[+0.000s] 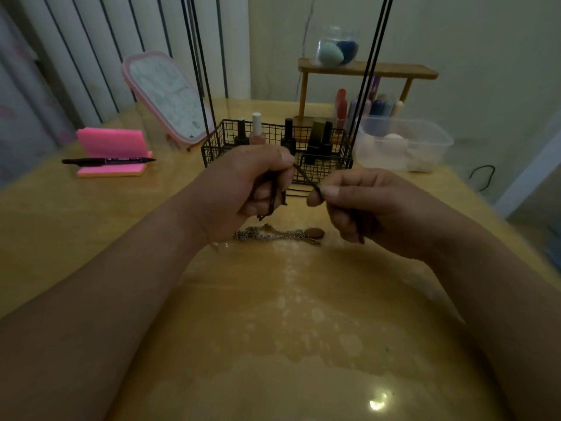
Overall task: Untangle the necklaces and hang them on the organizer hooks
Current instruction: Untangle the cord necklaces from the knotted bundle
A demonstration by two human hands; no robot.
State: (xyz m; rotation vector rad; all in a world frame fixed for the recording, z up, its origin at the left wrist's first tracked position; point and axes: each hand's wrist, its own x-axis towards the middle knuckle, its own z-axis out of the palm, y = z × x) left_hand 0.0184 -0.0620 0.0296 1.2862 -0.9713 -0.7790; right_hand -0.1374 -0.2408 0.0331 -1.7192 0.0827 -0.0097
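Both hands hold a dark cord necklace (304,177) above the wooden table. My left hand (255,180) grips one part of the cord, with loose strands hanging from its curled fingers. My right hand (349,199) pinches the other part between thumb and forefinger, and a short stretch of cord runs taut between the two hands. Below them on the table lies a silver chain necklace (273,235) with a round brown pendant (314,233). Just behind the hands stands the black wire organizer (328,168), whose tall thin rods rise out of the top of the view; its hooks are out of sight.
Nail polish bottles (257,129) stand in the organizer's basket. A pink sticky-note stand (112,144) with a black marker (106,161) is at the left, a pink-framed mirror (165,95) behind it. A clear plastic box (403,144) and a wooden shelf (367,69) stand at the right back.
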